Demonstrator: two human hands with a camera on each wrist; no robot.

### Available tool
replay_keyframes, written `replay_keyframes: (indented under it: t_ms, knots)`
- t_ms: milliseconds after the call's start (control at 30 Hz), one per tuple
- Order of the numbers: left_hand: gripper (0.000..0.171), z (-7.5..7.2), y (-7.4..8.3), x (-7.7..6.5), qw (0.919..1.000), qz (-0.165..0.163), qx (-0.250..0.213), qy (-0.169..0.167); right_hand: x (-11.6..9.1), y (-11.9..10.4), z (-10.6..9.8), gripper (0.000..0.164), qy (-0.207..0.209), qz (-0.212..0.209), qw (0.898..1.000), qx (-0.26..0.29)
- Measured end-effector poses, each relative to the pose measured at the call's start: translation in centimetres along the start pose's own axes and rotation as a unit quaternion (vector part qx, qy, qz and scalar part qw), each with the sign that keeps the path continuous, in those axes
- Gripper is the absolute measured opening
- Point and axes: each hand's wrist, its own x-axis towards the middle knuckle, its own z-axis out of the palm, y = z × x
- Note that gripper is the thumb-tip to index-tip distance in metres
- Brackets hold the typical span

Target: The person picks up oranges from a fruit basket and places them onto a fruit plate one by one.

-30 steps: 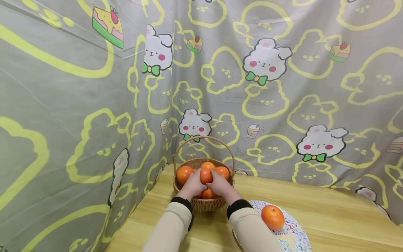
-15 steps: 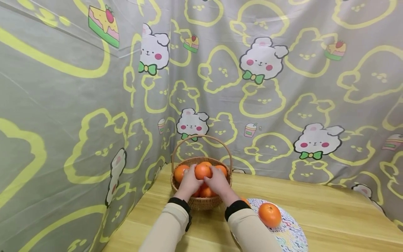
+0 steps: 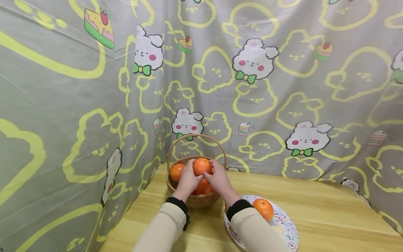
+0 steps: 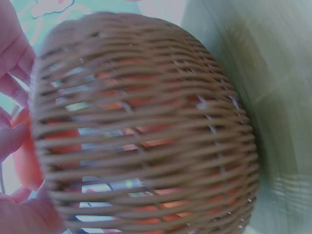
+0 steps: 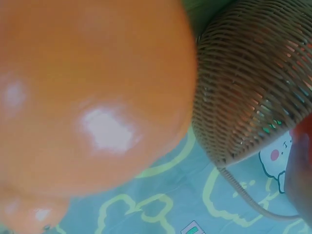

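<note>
Over the wicker basket (image 3: 201, 201), my left hand (image 3: 187, 181) and right hand (image 3: 219, 179) grip one orange (image 3: 202, 167) from opposite sides. That orange sits above the others. Another orange (image 3: 177, 172) shows at the basket's left side, and a further orange (image 3: 204, 187) lies below my hands. In the left wrist view, the basket's woven side (image 4: 146, 126) covers much of the scene, with the held orange (image 4: 27, 156) and fingers at the left edge. The right wrist view has a large nearby orange (image 5: 92, 92) on its left and the basket (image 5: 253, 73) on its right.
A round patterned plate (image 3: 288, 229) lies right of the basket, partly under my right forearm. One orange (image 3: 263, 209) rests on it. The wooden table (image 3: 330, 217) meets a cartoon-printed cloth (image 3: 258, 105) behind and to the left. The basket's tall handle (image 3: 196, 135) arches behind my hands.
The gripped orange has risen from among the others to above them. Both hands have lifted slightly with it. The view has shifted, so the basket and plate appear farther left.
</note>
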Motion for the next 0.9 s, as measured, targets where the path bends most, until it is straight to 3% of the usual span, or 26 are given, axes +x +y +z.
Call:
replay_keyframes:
  t_ms: [333,567,767,900]
  knots:
    - [0.068,0.3,2.8,-1.6,0.9993,0.027,-0.006,-0.024,-1.7,-0.2,-2.8,0.049,0.014,0.003,1.000,0.003]
    - [0.067,1.4,3.9,-2.6,0.9979,0.043,0.007,-0.049,-3.0,0.3,-4.7,0.047,0.014,0.010,0.999,0.032]
    - [0.064,2.2,5.1,-3.8,0.9938,0.091,0.031,-0.054,-4.2,1.2,-6.6,0.052,0.015,0.004,1.000,-0.003]
    - [0.063,2.7,5.9,-4.7,0.9915,0.102,0.039,-0.071,-5.2,1.7,-7.9,0.055,-0.002,0.007,1.000,0.001]
